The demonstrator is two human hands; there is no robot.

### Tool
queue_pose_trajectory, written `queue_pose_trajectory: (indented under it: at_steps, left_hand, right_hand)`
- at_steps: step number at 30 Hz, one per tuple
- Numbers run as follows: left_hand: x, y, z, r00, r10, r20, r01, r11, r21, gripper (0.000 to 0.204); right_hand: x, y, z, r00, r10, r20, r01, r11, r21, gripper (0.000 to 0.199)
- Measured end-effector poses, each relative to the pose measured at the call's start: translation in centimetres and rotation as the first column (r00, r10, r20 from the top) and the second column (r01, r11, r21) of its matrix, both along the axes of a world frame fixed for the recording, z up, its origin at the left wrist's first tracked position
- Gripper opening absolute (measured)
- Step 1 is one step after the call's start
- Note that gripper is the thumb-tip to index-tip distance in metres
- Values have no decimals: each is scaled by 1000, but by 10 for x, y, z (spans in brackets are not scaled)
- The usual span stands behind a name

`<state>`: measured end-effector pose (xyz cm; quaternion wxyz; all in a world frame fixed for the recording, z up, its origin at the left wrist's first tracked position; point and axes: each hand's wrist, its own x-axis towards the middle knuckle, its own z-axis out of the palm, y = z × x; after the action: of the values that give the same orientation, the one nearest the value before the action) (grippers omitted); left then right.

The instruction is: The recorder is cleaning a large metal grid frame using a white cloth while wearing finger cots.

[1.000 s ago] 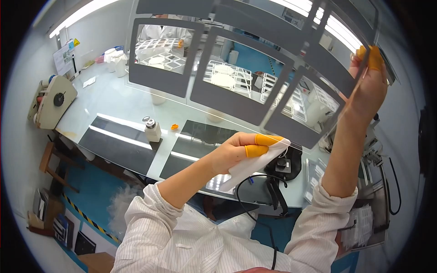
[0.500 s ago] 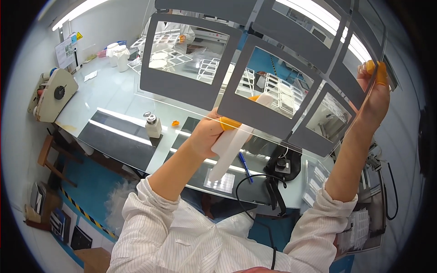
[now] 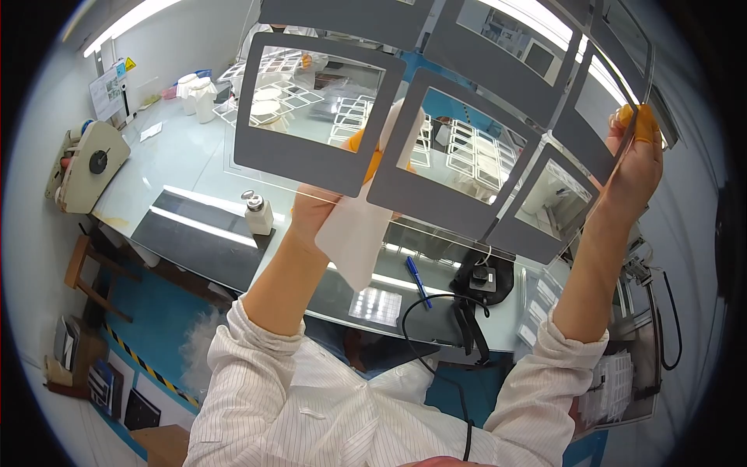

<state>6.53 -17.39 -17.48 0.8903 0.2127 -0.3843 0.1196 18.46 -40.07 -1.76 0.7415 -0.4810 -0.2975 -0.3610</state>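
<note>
A large transparent sheet (image 3: 436, 198) printed with several grey window frames is raised, tilted, in front of me. At its right edge my right hand (image 3: 640, 159) grips it, with orange finger covers on the fingertips. Lower left, my left hand (image 3: 311, 210) is closed on a white wiping cloth (image 3: 354, 245) behind the sheet. Its orange-covered fingers show through the clear part and between the frames. The cloth hangs below the sheet's lower edge. Whether it touches the far face of the sheet, I cannot tell.
On the bench stand a white pump bottle (image 3: 258, 214), a blue pen (image 3: 419, 282) and a black device with a cable (image 3: 482, 280). White jars (image 3: 202, 101) and a beige tape dispenser (image 3: 89, 165) are at the left. Through the sheet, several white frame panels (image 3: 475, 152) show farther back.
My left hand and the cloth have moved left along the sheet, from under the middle frame toward the left one. The sheet has shifted slightly left; my right hand keeps its hold.
</note>
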Motion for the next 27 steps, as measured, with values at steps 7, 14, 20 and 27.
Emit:
queue_pose_trajectory:
  at_steps: [7, 14, 20, 27]
  left_hand:
    - [-5, -17, -25, 994, -99, 47, 91, 985, 149, 26]
    - [-4, -18, -22, 998, -54, 34, 48, 985, 165, 25]
    - [9, -36, -12, 985, 34, -168, -18, 995, 98, 38]
    - [16, -35, -35, 959, -30, -281, 95, 971, 220, 41]
  right_hand:
    - [14, -13, -3, 999, 40, 26, -40, 999, -25, 23]
    - [11, -12, 0, 995, 95, 44, -95, 996, 1, 22]
    - [0, 2, -3, 998, 57, 2, -57, 998, 14, 19]
    - [-6, 2, -4, 996, -84, 23, 85, 995, -45, 23]
